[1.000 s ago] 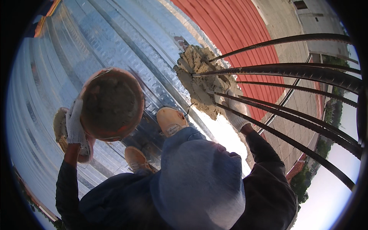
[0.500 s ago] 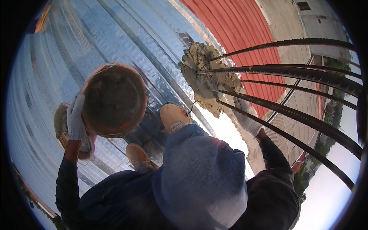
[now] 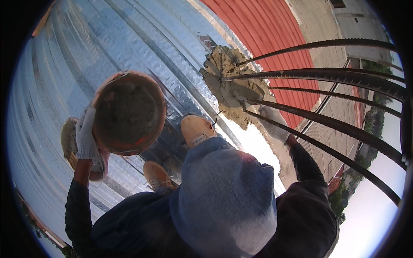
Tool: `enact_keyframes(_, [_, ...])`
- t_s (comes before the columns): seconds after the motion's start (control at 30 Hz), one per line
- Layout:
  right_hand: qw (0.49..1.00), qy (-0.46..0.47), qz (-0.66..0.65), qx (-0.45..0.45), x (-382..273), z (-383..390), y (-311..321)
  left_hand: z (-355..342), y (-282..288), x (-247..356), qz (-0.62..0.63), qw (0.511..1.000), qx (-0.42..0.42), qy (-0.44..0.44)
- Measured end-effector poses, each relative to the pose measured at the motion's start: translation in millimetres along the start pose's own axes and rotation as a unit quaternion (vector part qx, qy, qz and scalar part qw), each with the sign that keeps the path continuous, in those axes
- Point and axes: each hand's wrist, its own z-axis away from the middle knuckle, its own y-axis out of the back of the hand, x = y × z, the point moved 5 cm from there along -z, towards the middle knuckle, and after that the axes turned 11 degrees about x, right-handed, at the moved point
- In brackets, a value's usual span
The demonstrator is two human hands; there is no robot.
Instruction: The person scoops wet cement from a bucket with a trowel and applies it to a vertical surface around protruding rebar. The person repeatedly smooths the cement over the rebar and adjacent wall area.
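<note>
A reddish bucket [image 3: 161,107] holds wet grey mortar [image 3: 127,112]. My left hand [image 3: 86,135], in a white glove, grips the bucket's left side. To the right, a rough mound of mortar [image 3: 220,64] surrounds the bases of several steel rebars [image 3: 327,76]. My right hand [image 3: 275,127], also gloved, is closed at the near right side of that mound, partly behind a rebar. A trowel [image 3: 254,91], its blade lying against the mortar, extends from this hand; its handle is mostly hidden.
Ribbed metal decking [image 3: 112,51] lies under my tan boots [image 3: 197,129]. Rebars fan out to the right at body height. Beyond the deck edge are a red corrugated roof [image 3: 266,38] and a lower paved surface [image 3: 331,124]. A partly hidden mortar-smeared container [image 3: 69,137] stands left of the bucket.
My right hand has shifted slightly up and left, and the trowel blade shows more plainly on the mortar. The left hand and bucket stay almost in place.
</note>
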Motion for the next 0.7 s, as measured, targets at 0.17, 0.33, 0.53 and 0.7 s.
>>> enact_keyframes(0.17, [1.000, 0.000, -0.012, -0.007, -5.3, -4.5, -6.6, 3.7, 6.2, 6.7, 0.003, 1.000, 0.006, -0.002])
enact_keyframes(0.33, [1.000, -0.009, -0.014, -0.011, -2.6, -0.3, -4.9, 3.1, 5.5, 6.1, -0.018, 1.000, -0.004, -0.005])
enact_keyframes(0.53, [1.000, -0.014, -0.019, -0.014, -4.2, -5.1, -4.5, 2.6, 5.4, 6.6, -0.034, 0.999, 0.015, 0.000])
enact_keyframes(0.7, [0.999, -0.020, -0.026, -0.025, -2.1, -1.9, -4.2, 2.2, 8.0, -0.5, -0.034, 0.999, 0.040, -0.006])
